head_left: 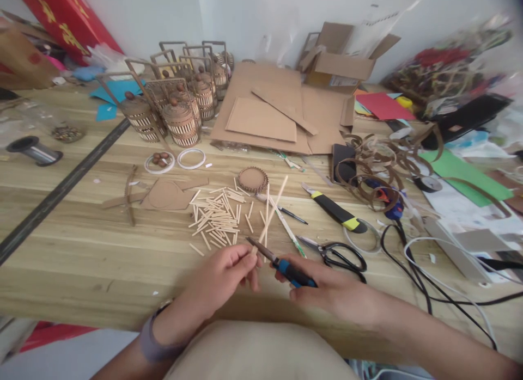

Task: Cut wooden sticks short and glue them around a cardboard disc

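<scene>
My left hand (232, 268) pinches the near end of a thin wooden stick (273, 207), which slants up and away to the right. My right hand (327, 285) is closed round a blue-and-black handled cutting tool (292, 271). Its dark narrow jaw or blade lies against or very close to the stick, just beside my left fingertips; its exact kind is not clear. Beyond my hands lies a loose pile of short cut wooden sticks (218, 216). Another long stick (267, 211) rests on the table behind the held one.
Black-handled scissors (339, 255), a yellow-and-black utility knife (335, 208) and a pen (292, 214) lie to the right. A round woven-edged base (253, 179) sits beyond the pile. Small lidded baskets (182, 121), cardboard sheets (261, 118), curled brown strips (379, 162) and cables (412, 265) surround the area.
</scene>
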Motion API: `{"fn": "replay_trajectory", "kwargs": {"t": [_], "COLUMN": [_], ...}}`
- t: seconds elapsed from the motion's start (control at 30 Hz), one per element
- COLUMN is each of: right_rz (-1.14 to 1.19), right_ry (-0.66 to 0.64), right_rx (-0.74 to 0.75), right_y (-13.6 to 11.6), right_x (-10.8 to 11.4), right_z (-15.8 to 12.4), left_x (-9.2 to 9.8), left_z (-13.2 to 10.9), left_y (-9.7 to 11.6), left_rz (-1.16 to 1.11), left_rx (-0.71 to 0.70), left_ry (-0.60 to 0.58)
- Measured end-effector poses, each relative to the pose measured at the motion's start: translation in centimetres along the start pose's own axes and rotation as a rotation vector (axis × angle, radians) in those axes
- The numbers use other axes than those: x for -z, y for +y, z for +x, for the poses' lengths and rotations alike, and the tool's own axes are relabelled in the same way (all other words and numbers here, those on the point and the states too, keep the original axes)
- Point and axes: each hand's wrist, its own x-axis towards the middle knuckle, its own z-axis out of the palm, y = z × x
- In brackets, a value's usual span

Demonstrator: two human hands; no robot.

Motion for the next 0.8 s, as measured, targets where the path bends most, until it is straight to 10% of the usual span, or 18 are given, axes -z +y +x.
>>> {"fn": "replay_trajectory", "kwargs": {"t": [0.17, 0.4, 0.8], "right_rz": [-0.181, -0.788, -1.026], "right_ry": [0.275, 0.671, 0.793], "right_rx": [0.071, 0.551, 0.238], "right_y": [0.9, 0.2, 0.5], "right_x": [0.1, -0.4, -1.6], "right_z": [-0.6, 1.7, 5.5], "left_x": [1.8, 0.4, -1.0], "left_z": [0.3, 1.4, 1.6], "left_y": [-0.1, -0.3, 0.3], "left_rz": [0.096, 0.44, 1.0], "left_rx": [-0.044, -0.066, -0.056], "left_ry": [0.137, 0.169, 0.187]}}
